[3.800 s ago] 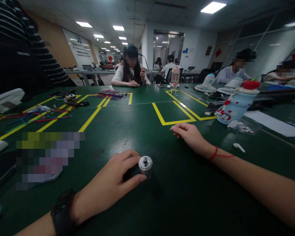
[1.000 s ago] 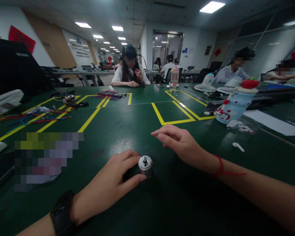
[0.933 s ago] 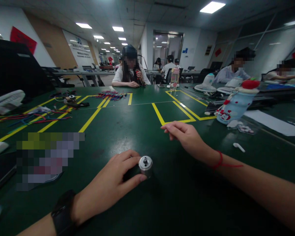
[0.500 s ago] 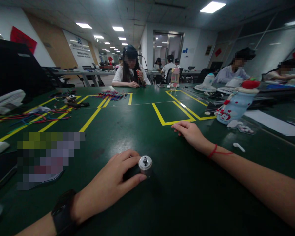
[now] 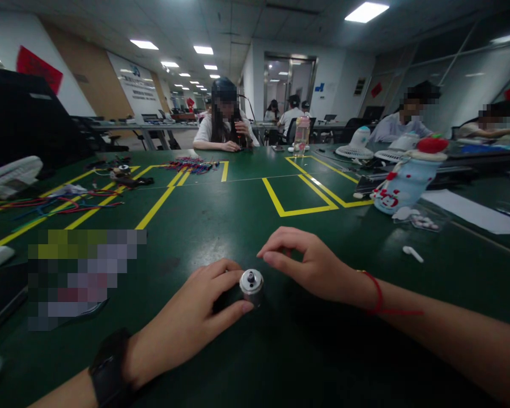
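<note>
A small silvery cylindrical motor [image 5: 251, 289] stands upright on the green tabletop [image 5: 221, 362], a short dark shaft at the centre of its top face. My left hand [image 5: 191, 314] grips it from the left, thumb at the near side and fingers behind. My right hand [image 5: 312, 263] hovers just up and right of the motor, apart from it. Its thumb and index fingertips come together in a pinch. Anything between those tips is too small or hidden to make out.
Loose coloured wires [image 5: 76, 204] and a pile of small leads [image 5: 191, 165] lie at left. Yellow tape [image 5: 310, 212] marks the table. At right are a blue bottle [image 5: 406, 181], a white earbud [image 5: 413, 254] and paper [image 5: 471, 212]. A person [image 5: 225, 122] sits opposite.
My right hand has come back leftward and nearer, from the yellow tape to beside the motor. My left hand and the motor have stayed in place.
</note>
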`<action>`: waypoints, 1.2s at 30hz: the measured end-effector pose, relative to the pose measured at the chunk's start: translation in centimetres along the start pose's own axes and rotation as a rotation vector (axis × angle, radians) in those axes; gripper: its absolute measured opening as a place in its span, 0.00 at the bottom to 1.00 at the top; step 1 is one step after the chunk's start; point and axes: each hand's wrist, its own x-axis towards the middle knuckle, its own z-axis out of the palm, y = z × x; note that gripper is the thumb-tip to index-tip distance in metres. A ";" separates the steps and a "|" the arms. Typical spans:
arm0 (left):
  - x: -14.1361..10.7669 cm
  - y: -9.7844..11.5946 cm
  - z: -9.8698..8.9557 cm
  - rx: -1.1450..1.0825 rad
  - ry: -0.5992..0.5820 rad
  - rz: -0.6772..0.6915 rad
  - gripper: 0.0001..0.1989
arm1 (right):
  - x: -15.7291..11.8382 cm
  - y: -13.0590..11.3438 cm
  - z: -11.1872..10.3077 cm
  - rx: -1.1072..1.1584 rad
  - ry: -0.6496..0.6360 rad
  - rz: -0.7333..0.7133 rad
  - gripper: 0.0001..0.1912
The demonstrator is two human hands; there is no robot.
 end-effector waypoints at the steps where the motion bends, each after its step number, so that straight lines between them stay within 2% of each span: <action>1: 0.0 -0.1 0.2 0.004 0.006 0.005 0.08 | -0.2 -0.6 0.3 0.014 -0.033 -0.028 0.09; 4: -0.2 -0.2 0.5 0.019 0.028 0.022 0.08 | -0.9 -1.7 1.1 0.021 -0.079 -0.052 0.09; 7: -0.3 0.3 0.7 0.024 0.035 0.024 0.08 | -1.4 -1.7 1.2 0.052 -0.055 -0.027 0.07; 14: 0.3 1.7 0.4 0.007 0.009 0.012 0.08 | -1.3 -0.9 -1.0 0.130 0.031 0.087 0.08; 16: 0.2 1.6 0.0 -0.001 -0.009 0.005 0.08 | -1.3 -0.5 -1.6 0.083 -0.031 0.068 0.07; 20: 0.2 0.7 -0.5 -0.010 -0.025 -0.002 0.08 | -1.2 1.1 -1.8 -0.052 -0.301 -0.003 0.07; 24: 0.7 -0.4 -0.3 -0.018 -0.027 -0.003 0.08 | -0.9 2.6 -1.3 -0.179 -0.390 -0.017 0.08; 28: 1.1 -0.9 0.1 -0.019 -0.028 0.000 0.08 | -0.7 3.1 -1.2 -0.178 -0.391 -0.012 0.08; 31: 1.0 -0.9 0.4 -0.022 -0.025 -0.004 0.08 | -0.7 3.2 -1.5 -0.075 -0.358 0.003 0.09; 36: 0.2 -0.6 -0.1 -0.025 -0.017 0.000 0.07 | -0.1 4.5 -2.6 0.025 -0.115 0.189 0.11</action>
